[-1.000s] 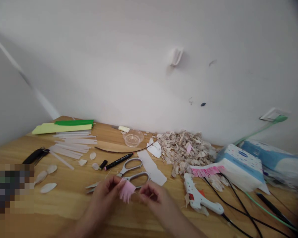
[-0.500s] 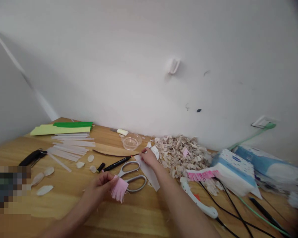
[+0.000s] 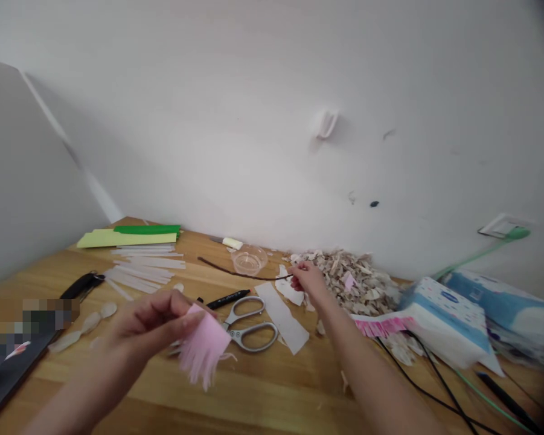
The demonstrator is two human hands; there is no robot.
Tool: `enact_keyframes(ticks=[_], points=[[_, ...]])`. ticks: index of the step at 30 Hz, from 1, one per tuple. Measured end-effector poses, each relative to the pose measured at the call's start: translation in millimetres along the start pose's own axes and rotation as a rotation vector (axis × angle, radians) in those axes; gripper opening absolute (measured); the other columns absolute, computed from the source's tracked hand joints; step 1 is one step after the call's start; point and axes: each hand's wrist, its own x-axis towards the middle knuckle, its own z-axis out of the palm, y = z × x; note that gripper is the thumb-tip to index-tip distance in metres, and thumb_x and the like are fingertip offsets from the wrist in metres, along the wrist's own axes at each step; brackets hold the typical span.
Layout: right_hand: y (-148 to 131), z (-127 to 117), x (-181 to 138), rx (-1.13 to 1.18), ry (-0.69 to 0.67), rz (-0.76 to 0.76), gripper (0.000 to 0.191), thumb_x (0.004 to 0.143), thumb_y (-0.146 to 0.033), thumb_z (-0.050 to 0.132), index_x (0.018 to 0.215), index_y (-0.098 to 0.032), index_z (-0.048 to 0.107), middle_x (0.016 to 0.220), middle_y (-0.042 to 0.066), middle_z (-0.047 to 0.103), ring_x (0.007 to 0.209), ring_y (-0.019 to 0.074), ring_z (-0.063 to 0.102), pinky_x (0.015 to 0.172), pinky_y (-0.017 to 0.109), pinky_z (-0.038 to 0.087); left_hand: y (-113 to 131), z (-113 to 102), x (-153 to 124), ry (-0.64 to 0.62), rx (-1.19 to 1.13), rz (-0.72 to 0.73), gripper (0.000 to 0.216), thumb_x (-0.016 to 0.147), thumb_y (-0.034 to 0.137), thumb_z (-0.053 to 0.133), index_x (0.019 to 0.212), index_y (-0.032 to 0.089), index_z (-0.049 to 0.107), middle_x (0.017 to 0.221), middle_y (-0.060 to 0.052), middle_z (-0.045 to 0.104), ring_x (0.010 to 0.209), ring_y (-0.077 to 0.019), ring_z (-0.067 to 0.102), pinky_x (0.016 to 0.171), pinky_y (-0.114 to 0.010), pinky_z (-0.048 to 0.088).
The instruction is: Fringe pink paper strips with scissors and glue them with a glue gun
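Note:
My left hand [image 3: 151, 323] is raised above the wooden table [image 3: 262, 386] and pinches a piece of pink fringed paper [image 3: 204, 349], whose fringe hangs down. My right hand [image 3: 308, 279] reaches far out by the heap of pale paper scraps [image 3: 348, 278] and pinches the end of a thin dark wire [image 3: 235, 272]. The wire stretches left, lifted over the table, past a small clear cup [image 3: 249, 260]. Grey-handled scissors [image 3: 249, 323] lie between my two hands, next to a white paper strip [image 3: 283, 317].
A black marker [image 3: 229, 298], white strips [image 3: 147, 266] and green and yellow paper sheets [image 3: 131, 235] lie to the left. A tissue pack [image 3: 444, 320] with a pink fringed strip [image 3: 380, 326] and black cables [image 3: 439, 386] lie to the right. The wall runs close behind.
My right hand left the pink paper, reached to the scrap heap and picked up the dark wire. My left hand has lifted the pink fringed paper closer to the camera.

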Motion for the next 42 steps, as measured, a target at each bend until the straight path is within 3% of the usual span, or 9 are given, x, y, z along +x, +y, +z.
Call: enact_keyframes(ticks=[5,9,13,17,21,27,35,39,42], points=[[-14,-46,-17,0.005,-0.105,-0.18,0.004,0.086,-0.014,0.052,0.087,-0.015,0.049,0.057,-0.009,0.046,0.044,0.0076,0.049,0.043,0.02,0.043,13,-26,7,0.026,-0.111,-0.042,0.025,0.06,0.038,0.076,0.054,0.02,0.06,0.061,0.002,0.064,0.053,-0.0116,0.049,0.05,-0.021,0.038],[-22,-68,-46,0.011,-0.383,-0.316,0.027,0.076,-0.017,0.061,0.091,-0.022,0.039,0.053,-0.011,0.049,0.046,0.0088,0.05,0.046,0.019,0.039,-3,-24,22,-0.128,-0.052,-0.123,0.027,0.069,0.038,0.068,0.06,0.018,0.053,0.054,0.005,0.053,0.05,-0.0086,0.042,0.05,-0.019,0.034],[-5,-48,-102,0.018,-0.671,-0.238,0.025,0.077,-0.027,0.054,0.093,-0.022,0.035,0.062,-0.006,0.056,0.05,0.0125,0.057,0.047,0.023,0.045,-36,-5,34,-0.317,0.099,-0.178,0.028,0.073,0.043,0.062,0.069,0.017,0.052,0.058,0.005,0.052,0.051,-0.0083,0.042,0.05,-0.02,0.031],[22,-17,-160,-0.028,-0.832,-0.135,0.017,0.075,-0.016,0.048,0.091,-0.019,0.042,0.064,-0.005,0.053,0.052,0.011,0.055,0.047,0.02,0.042,-62,10,37,-0.466,0.198,-0.203,0.031,0.071,0.045,0.062,0.069,0.016,0.053,0.057,0.006,0.048,0.051,-0.0092,0.041,0.049,-0.02,0.03],[32,-4,-181,-0.167,-0.812,-0.156,0.01,0.075,-0.01,0.044,0.081,-0.019,0.042,0.062,-0.006,0.047,0.054,0.0089,0.048,0.05,0.018,0.036,-74,11,39,-0.573,0.316,-0.176,0.027,0.07,0.043,0.062,0.068,0.016,0.057,0.057,0.006,0.047,0.053,-0.01,0.04,0.05,-0.02,0.03],[35,16,-181,-0.44,-0.75,-0.274,0.009,0.081,-0.019,0.045,0.072,-0.019,0.048,0.074,0.001,0.057,0.067,0.0146,0.052,0.058,0.022,0.037,-79,-1,45,-0.647,0.484,-0.109,0.015,0.073,0.033,0.061,0.073,0.019,0.064,0.064,0.004,0.054,0.062,-0.0127,0.046,0.055,-0.021,0.033],[44,27,-180,-0.664,-0.642,-0.196,0.015,0.077,-0.017,0.047,0.062,-0.019,0.047,0.068,0.006,0.061,0.062,0.0192,0.053,0.053,0.027,0.031,-76,-13,51,-0.663,0.503,-0.083,0.017,0.077,0.035,0.055,0.076,0.019,0.062,0.066,0.004,0.054,0.062,-0.013,0.048,0.055,-0.02,0.034],[44,26,-182,-0.66,-0.693,-0.129,0.003,0.075,-0.016,0.049,0.074,-0.018,0.051,0.076,0.007,0.065,0.068,0.0206,0.058,0.057,0.027,0.037,-76,-14,51,-0.631,0.475,-0.079,0.02,0.078,0.037,0.054,0.078,0.018,0.061,0.067,0.003,0.053,0.062,-0.0125,0.048,0.055,-0.02,0.035],[43,28,-183,-0.65,-0.683,-0.111,0.011,0.075,-0.016,0.051,0.086,-0.017,0.05,0.088,0.011,0.065,0.079,0.0228,0.059,0.067,0.03,0.041,-79,-11,51,-0.598,0.462,-0.073,0.021,0.08,0.038,0.053,0.081,0.017,0.059,0.069,0.003,0.052,0.063,-0.012,0.048,0.055,-0.02,0.035]])
